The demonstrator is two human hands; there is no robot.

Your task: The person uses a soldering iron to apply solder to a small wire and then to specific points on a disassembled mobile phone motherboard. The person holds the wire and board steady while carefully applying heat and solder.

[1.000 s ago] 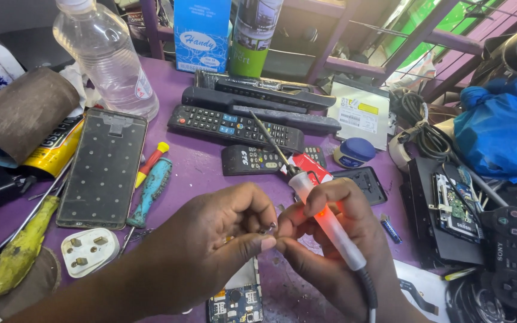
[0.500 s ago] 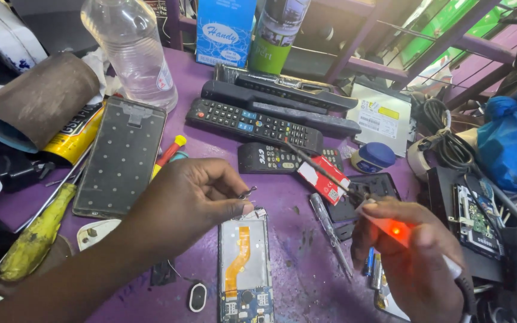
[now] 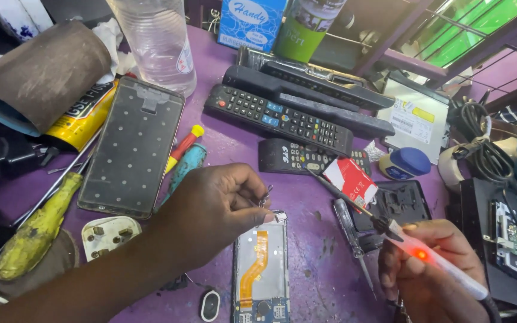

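The opened phone [image 3: 261, 269] lies flat on the purple table [image 3: 312, 263], its long axis running away from the person. The left hand [image 3: 210, 209] is right over its top edge, fingers pinched on a small metal part [image 3: 276, 216] touching that edge. The right hand [image 3: 432, 275], further to the side, is clenched around a soldering iron [image 3: 390, 230] whose tip points away from the phone.

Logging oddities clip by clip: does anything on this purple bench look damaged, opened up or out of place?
Yes. The opened phone with the orange flex cable lies backless under the left hand, which pinches a small metal part. The right hand holds a lit white soldering iron. A detached grey phone frame lies apart, upper left.
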